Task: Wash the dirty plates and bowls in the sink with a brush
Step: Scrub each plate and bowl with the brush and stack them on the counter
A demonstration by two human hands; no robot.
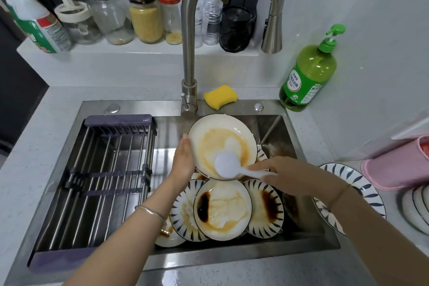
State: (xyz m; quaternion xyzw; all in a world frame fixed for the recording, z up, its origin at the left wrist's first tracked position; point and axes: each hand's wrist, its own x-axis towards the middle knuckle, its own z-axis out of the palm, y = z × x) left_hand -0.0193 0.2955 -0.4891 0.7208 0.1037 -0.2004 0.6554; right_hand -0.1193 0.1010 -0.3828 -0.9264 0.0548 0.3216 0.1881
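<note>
Pinches the handle of the white brush (pixel 228 165) between the fingers (pixel 255 166) of the right hand (pixel 278 173), pressing its head onto the lower part of the cream plate (pixel 220 137). Grips that plate's left rim with the left hand (pixel 183 160), fingers close together, tilting it over the sink (pixel 274 127) toward its back edge, above the stained stacked plates (pixel 222 209). Looks like scrubbing, early in the task. Calls next for sweeping strokes across the orange film, then a rinse under the faucet (pixel 188 42).
</note>
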